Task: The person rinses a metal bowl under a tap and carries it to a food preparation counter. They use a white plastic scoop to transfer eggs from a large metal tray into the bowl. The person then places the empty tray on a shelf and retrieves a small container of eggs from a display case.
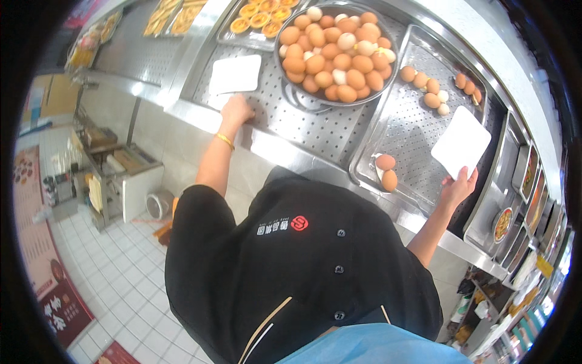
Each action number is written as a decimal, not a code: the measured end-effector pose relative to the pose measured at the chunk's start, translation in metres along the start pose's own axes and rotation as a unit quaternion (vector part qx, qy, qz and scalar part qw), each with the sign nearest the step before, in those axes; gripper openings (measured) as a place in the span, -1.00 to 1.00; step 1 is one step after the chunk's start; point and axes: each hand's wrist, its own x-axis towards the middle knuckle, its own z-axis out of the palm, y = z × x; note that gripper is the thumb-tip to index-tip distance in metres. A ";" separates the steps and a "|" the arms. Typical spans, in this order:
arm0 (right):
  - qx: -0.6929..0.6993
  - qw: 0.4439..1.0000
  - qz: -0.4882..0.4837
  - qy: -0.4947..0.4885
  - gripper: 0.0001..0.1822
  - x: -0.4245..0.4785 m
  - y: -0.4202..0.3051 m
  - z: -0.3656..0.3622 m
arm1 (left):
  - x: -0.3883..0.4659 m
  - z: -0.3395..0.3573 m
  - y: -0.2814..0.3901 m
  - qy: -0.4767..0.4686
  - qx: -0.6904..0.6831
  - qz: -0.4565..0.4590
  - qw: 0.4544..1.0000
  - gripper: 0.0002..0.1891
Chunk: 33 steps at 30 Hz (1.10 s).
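My right hand [459, 187] pinches the lower corner of a white card-like sheet [462, 142] with rounded corners, over the right side of a perforated metal tray [409, 141]. A similar white sheet [235, 74] is just beyond my left hand [237, 111], above the perforated counter surface. That hand has curled fingers and is slightly blurred; whether it grips the sheet cannot be told. Between the hands, toward the back, a round dark pot [313, 102] is heaped with brown and pale eggs [334, 57]. On the tray lie two brown eggs [386, 172] near the front and several eggs [423, 81] farther back.
Egg tarts [260, 20] fill a tray at the back left, with fried dough sticks [168, 16] beyond. Metal food pans and a bowl of food [503, 224] are at right. The counter's steel front edge [291, 152] runs before me. A bucket [159, 204] stands on the tiled floor.
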 end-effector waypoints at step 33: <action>-0.220 0.963 0.012 -0.155 -0.62 0.213 0.064 -0.019 | -0.045 0.041 0.429 -0.005 -0.311 0.442 0.841 -0.34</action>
